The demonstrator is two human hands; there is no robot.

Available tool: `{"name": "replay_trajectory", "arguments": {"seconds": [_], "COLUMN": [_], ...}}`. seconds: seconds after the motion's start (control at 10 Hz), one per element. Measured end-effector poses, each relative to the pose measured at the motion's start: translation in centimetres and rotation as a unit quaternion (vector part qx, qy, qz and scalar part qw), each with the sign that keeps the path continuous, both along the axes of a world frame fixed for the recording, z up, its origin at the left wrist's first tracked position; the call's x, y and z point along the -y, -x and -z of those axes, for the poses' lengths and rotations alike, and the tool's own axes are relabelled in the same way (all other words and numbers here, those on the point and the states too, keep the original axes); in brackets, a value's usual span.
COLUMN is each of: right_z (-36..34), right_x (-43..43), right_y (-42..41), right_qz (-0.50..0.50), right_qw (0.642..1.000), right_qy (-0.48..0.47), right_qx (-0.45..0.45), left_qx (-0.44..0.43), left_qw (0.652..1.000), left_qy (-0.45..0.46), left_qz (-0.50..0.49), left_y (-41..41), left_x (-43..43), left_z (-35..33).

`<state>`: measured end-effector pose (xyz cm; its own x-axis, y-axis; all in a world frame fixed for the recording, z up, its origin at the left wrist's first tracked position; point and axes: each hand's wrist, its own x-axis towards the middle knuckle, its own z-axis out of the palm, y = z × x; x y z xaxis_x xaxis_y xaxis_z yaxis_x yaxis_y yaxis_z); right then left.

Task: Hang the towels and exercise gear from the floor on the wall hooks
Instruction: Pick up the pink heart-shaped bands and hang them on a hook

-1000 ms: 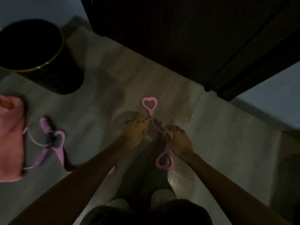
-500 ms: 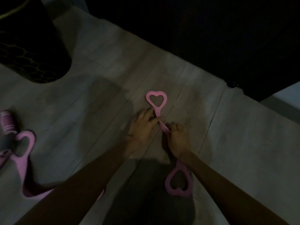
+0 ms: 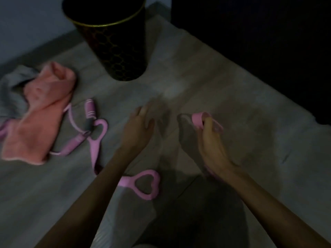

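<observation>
My right hand point(image 3: 211, 140) grips a pink resistance band point(image 3: 198, 119) with heart-shaped handles, lifted off the floor; its pink loop sticks out above my fingers. My left hand point(image 3: 138, 129) hovers over the floor with relaxed fingers and holds nothing. A second pink heart-handled band point(image 3: 146, 183) lies on the floor under my left forearm, its other heart handle point(image 3: 100, 129) further left. A pink skipping-rope handle point(image 3: 89, 109) lies beside it. A pink towel point(image 3: 41, 122) lies crumpled at the left, partly over a grey towel point(image 3: 12, 90).
A black bin with a gold rim point(image 3: 114, 43) stands on the grey floor behind the gear. Dark furniture point(image 3: 250, 42) fills the upper right. A pale wall point(image 3: 26, 20) runs along the upper left. The scene is dim and blurred.
My right hand has gathered the heart-handled band and lifted it off the floor. My left hand has let go of it. The view has swung left, bringing towels and bin into sight.
</observation>
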<state>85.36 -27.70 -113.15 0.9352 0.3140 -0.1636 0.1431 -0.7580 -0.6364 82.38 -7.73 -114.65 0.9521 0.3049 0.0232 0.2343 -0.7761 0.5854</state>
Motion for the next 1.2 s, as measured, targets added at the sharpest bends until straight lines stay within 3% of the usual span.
{"name": "replay_trajectory", "arguments": {"seconds": [0.1,0.2,0.3,0.4,0.6,0.8,1.0,1.2], "right_z": [-0.2,1.0,2.3,3.7,5.4,3.9,-3.4,-16.2], "right_x": [-3.2,-6.1,-8.0,-9.1,-8.6,-7.9,-6.4,-4.3], "right_y": [1.0,2.0,2.9,3.2,3.4,2.2,1.7,2.3], "right_qz": [-0.022,-0.085,-0.132,-0.143,-0.184,-0.176,-0.116,-0.087], "right_qw": [0.999,0.995,0.991,0.989,0.983,0.984,0.993,0.992], "right_qy": [-0.023,-0.059,-0.032,-0.021,-0.010,0.002,-0.024,-0.086], "right_qx": [0.028,-0.007,0.020,0.013,-0.008,0.003,0.000,-0.016], "left_qx": [-0.014,-0.056,-0.177,-0.236,-0.207,-0.190,-0.047,-0.002], "left_qw": [0.992,0.970,0.932,0.914,0.929,0.945,0.981,0.984], "left_qy": [-0.012,-0.063,-0.046,-0.034,0.020,0.017,0.068,0.125], "left_qz": [-0.121,-0.230,-0.314,-0.328,-0.307,-0.265,-0.173,-0.128], "left_y": [5.2,9.0,11.5,12.7,12.5,10.4,9.1,8.9], "left_x": [-5.0,-6.4,-7.3,-7.0,-7.2,-6.0,-4.6,-1.3], "left_z": [2.0,3.8,5.1,6.4,7.8,6.3,0.2,-12.6]}}
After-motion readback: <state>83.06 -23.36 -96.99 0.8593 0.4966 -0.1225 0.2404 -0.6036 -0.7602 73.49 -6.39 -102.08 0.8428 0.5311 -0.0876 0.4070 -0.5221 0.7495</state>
